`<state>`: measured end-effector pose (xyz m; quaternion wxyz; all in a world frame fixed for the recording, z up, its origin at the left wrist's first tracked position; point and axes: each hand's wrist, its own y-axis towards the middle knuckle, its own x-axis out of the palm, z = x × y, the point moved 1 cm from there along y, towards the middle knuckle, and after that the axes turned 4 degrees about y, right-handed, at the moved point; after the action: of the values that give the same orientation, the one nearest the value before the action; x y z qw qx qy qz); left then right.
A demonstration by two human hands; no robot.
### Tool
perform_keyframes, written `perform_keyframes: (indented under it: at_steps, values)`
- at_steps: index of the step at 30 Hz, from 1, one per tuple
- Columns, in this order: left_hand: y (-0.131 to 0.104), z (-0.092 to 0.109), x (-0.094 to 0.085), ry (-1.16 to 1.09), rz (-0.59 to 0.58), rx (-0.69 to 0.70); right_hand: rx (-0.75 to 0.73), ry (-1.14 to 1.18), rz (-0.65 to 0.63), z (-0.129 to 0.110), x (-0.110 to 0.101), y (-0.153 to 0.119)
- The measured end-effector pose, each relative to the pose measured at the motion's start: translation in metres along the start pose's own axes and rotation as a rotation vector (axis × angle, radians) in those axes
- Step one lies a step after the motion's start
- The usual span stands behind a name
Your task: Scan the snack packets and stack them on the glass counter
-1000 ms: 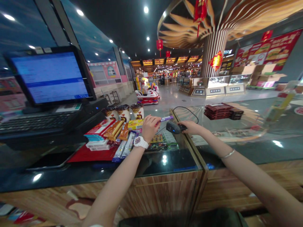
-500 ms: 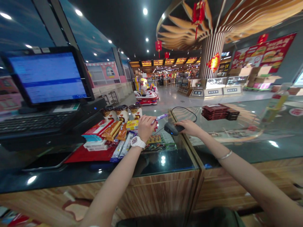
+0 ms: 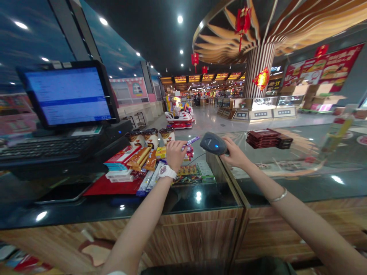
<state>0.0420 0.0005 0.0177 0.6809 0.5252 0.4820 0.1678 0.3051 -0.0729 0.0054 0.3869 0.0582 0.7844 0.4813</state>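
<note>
My left hand, with a white watch on its wrist, is closed on a slim purple packet that points to the right. In my right hand is a dark grey barcode scanner with a blue light, its head toward the packet and a small gap between them. Below and left of my left hand lie blue-and-white stick packets, orange-brown snack packs and a stack of boxes. Three lidded cups stand behind these.
At the left are a monitor, a keyboard and a dark tablet-like slab. A stack of dark red packets lies on the right glass counter, with a bottle farther right.
My right hand has raised the scanner from low over the counter and tilted its head up toward the purple packet. My left hand keeps the packet in nearly the same place.
</note>
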Motion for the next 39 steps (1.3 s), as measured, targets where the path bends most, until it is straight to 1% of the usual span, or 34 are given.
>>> perform_keyframes:
  at_steps: [2, 4, 10, 14, 20, 30, 34, 39]
  values:
    - [0.0000, -0.0003, 0.0003, 0.001, -0.003, 0.000, 0.010, 0.047, 0.027, 0.0004, -0.0033, 0.0017]
    - [0.0000, -0.0010, 0.0003, 0.002, -0.011, 0.000, 0.024, 0.074, 0.023, 0.0018, -0.0055, 0.0027]
    - [-0.0015, -0.0019, 0.0004, 0.009, -0.027, -0.014, 0.087, 0.077, 0.019, 0.0028, -0.0069, 0.0015]
    - [-0.0021, -0.0003, 0.0002, 0.018, -0.023, -0.016, 0.088, 0.056, -0.006, -0.0004, -0.0061, 0.0010]
    - [-0.0016, 0.0002, -0.0011, 0.000, -0.019, 0.003, 0.104, 0.035, -0.076, -0.0028, -0.0053, 0.0007]
    - [-0.0010, 0.0007, -0.0001, 0.005, -0.051, -0.017, 0.107, 0.020, -0.082, -0.0007, -0.0045, 0.0007]
    - [-0.0009, 0.0020, -0.0017, 0.014, -0.041, -0.002, 0.107, 0.014, -0.062, -0.0020, -0.0039, 0.0010]
    - [-0.0022, 0.0011, 0.0008, 0.005, -0.035, 0.005, 0.124, 0.007, -0.060, -0.0008, -0.0045, 0.0003]
